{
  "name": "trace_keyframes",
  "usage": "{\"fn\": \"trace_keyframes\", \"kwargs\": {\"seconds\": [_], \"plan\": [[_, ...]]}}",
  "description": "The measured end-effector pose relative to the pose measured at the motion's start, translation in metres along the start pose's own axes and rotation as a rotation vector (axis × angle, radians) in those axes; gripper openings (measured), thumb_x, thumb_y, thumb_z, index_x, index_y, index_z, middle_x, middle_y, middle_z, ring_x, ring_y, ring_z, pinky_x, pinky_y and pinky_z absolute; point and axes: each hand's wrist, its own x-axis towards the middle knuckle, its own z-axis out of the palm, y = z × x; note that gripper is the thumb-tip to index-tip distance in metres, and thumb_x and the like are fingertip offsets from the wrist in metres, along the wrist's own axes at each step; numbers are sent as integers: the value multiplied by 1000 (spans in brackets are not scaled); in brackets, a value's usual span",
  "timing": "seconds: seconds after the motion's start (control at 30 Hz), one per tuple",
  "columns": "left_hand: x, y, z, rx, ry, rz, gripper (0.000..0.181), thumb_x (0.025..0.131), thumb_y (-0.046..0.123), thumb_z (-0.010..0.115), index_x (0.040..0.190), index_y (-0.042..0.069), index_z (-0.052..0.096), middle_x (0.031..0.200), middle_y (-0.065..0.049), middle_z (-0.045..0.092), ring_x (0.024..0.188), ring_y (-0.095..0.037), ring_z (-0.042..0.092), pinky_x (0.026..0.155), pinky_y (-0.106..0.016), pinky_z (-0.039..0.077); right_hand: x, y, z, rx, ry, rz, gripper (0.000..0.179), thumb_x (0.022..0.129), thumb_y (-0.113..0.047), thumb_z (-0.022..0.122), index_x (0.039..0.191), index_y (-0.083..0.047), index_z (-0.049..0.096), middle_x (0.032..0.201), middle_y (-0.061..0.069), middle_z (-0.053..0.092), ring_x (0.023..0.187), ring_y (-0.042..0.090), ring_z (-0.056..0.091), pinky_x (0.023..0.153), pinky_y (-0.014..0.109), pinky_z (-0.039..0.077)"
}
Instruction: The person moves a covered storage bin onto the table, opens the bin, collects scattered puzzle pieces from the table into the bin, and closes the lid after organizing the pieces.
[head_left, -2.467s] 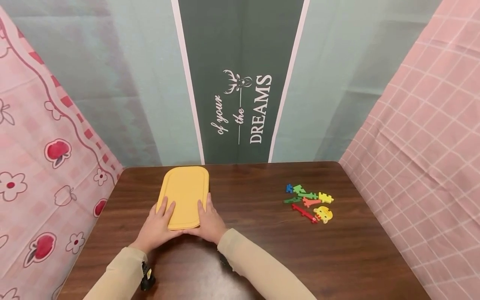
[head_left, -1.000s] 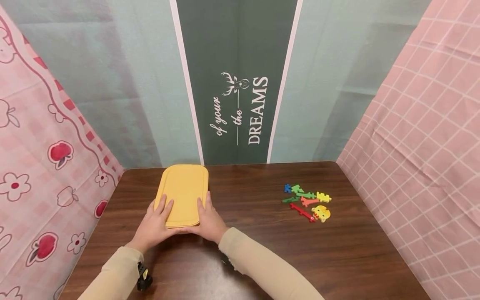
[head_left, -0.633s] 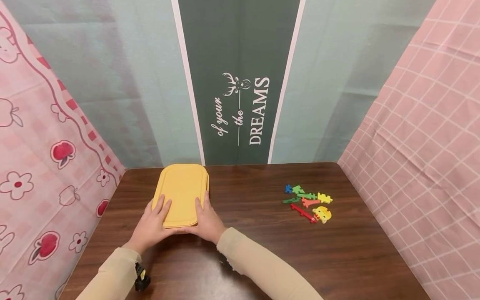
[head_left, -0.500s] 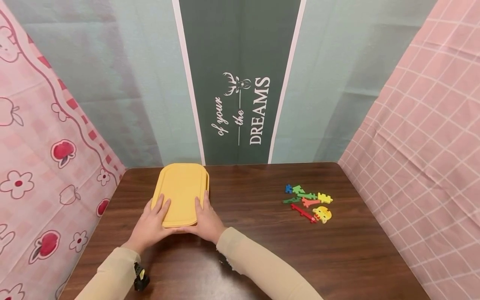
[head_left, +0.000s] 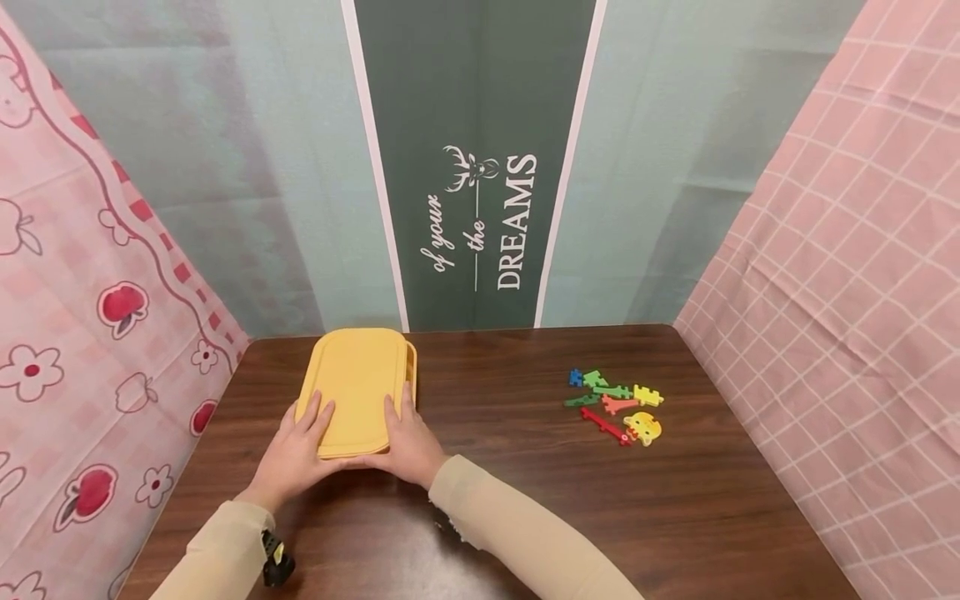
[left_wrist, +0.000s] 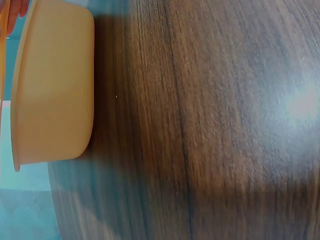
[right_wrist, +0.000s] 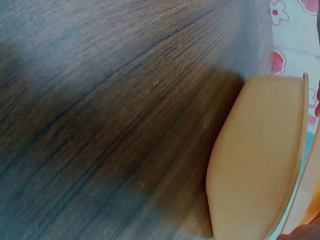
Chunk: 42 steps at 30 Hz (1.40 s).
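A yellow lid with rounded corners lies over a yellow plastic box at the table's back left. The lid is shifted left, so the box's right rim and a strip of its inside show. My left hand holds the lid's near left corner, fingers on top and thumb along the near edge. On the near right corner my right hand holds it the same way, the thumbs meeting. Both wrist views show a gap between the lid and the rim of the box, whose base is on the table.
Several colourful puzzle pieces lie on the right of the brown wooden table, among them a yellow animal-face piece and a red strip. Curtains close off the back and both sides.
The lid has slid left off the box's right rim, and both hands have moved left with it. Earlier it covered the box fully. The puzzle pieces have not moved.
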Motion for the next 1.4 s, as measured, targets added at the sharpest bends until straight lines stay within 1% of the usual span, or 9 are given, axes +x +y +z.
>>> {"fn": "trace_keyframes", "kwargs": {"seconds": [0.23, 0.37, 0.63, 0.73, 0.87, 1.0, 1.2, 1.33, 1.4], "plan": [[-7, -5, 0, -12, -4, -9, 109, 65, 76, 60, 140, 0, 39, 147, -25, 26, 129, -48, 21, 96, -61, 32, -2, -3, 5, 14, -13, -25, 111, 70, -78, 47, 147, -2, 22, 151, 28, 0, 130, 32, 36, 98, 34, 39], [-11, -8, 2, -14, 13, -15, 107, 65, 74, 62, 139, 0, 41, 146, -25, 28, 129, -47, 21, 95, -61, 32, -3, -5, 5, 5, -16, -55, 107, 74, -74, 48, 147, -2, 21, 151, 28, 0, 131, 31, 35, 98, 33, 39], [-18, -16, 4, -37, 37, -12, 104, 66, 69, 66, 139, 0, 40, 146, -25, 29, 127, -50, 24, 95, -61, 32, -3, -8, 3, 18, -19, -115, 101, 77, -72, 47, 147, -3, 23, 152, 25, -3, 136, 29, 26, 102, 31, 34], [-22, -19, 2, -37, 50, -8, 102, 66, 66, 69, 138, -1, 41, 145, -26, 30, 125, -51, 25, 94, -61, 32, -2, -10, 3, 34, -42, -128, 99, 78, -71, 46, 148, -4, 22, 153, 23, -3, 137, 28, 23, 103, 30, 33], [-26, -23, -2, -32, 61, -7, 101, 65, 63, 72, 137, -2, 42, 144, -27, 30, 125, -51, 26, 93, -61, 33, -2, -12, 3, 53, -67, -144, 96, 80, -70, 45, 148, -6, 20, 154, 21, -4, 137, 26, 24, 103, 30, 32], [-28, -26, -5, -27, 49, -14, 101, 66, 63, 70, 138, -2, 41, 146, -26, 29, 125, -51, 25, 93, -62, 32, -1, -13, 3, 44, -57, -172, 94, 82, -68, 44, 148, -6, 21, 153, 21, -3, 136, 25, 25, 103, 29, 31], [-34, -31, -13, -28, 39, -33, 100, 68, 62, 70, 139, -1, 39, 146, -25, 28, 124, -52, 25, 93, -64, 31, 2, -19, 0, 17, -32, -235, 88, 84, -65, 45, 146, -5, 27, 152, 24, 6, 131, 26, 35, 101, 27, 34], [-39, -36, -22, -33, 23, -49, 100, 69, 60, 70, 141, -1, 37, 147, -25, 26, 124, -53, 24, 92, -65, 29, 3, -24, -1, -3, -19, -269, 81, 87, -61, 45, 145, -6, 31, 152, 22, 15, 126, 22, 43, 97, 24, 39], [-41, -40, -26, -30, 34, -47, 100, 69, 59, 71, 140, -1, 37, 146, -26, 27, 124, -53, 24, 91, -66, 30, 4, -27, -2, -24, -8, -289, 76, 89, -58, 45, 144, -7, 33, 151, 21, 19, 125, 21, 44, 95, 24, 40]]}}
